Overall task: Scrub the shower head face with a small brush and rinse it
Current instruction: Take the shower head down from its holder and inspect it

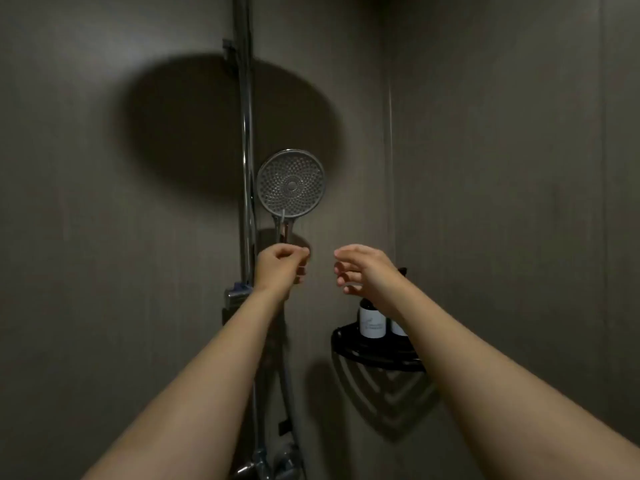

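The shower head stands upright at the far wall, its round nozzle face toward the camera, just right of the chrome riser rail. The left hand is closed around its handle below the face. The right hand hovers nearby, fingers loosely spread, empty. A black corner shelf holds bottles lower right.

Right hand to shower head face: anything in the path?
Nothing visible. The right hand hangs open below and to the right of the shower head, with only bare wall between them. The left hand grips the handle below the face, left of that path. No brush is in view.
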Demonstrator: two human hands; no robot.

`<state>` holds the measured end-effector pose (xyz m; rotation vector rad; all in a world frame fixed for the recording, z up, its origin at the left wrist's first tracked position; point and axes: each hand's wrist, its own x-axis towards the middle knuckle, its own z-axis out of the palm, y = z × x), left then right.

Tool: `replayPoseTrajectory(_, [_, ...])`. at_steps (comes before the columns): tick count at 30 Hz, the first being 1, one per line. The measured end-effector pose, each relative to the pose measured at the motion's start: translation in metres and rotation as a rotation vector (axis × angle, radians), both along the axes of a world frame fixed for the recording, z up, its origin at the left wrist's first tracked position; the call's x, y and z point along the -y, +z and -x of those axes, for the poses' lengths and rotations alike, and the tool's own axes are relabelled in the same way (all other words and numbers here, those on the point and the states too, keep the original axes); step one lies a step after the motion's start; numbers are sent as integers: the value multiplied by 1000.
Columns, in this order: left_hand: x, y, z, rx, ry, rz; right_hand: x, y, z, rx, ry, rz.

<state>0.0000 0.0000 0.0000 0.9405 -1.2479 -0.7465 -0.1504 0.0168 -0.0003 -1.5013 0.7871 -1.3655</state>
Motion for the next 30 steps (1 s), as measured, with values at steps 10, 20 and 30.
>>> replayPoseTrajectory(10, [39, -10, -13, 481, 563, 157, 32, -25, -10, -26, -111, 16])
replayPoseTrajectory(20, [60, -21, -12, 671, 649, 108, 85, -30, -42, -49, -117, 23])
replayPoseTrajectory(30, [64, -23, -21, 733, 682, 213, 112, -2, -100, -47, -81, 153])
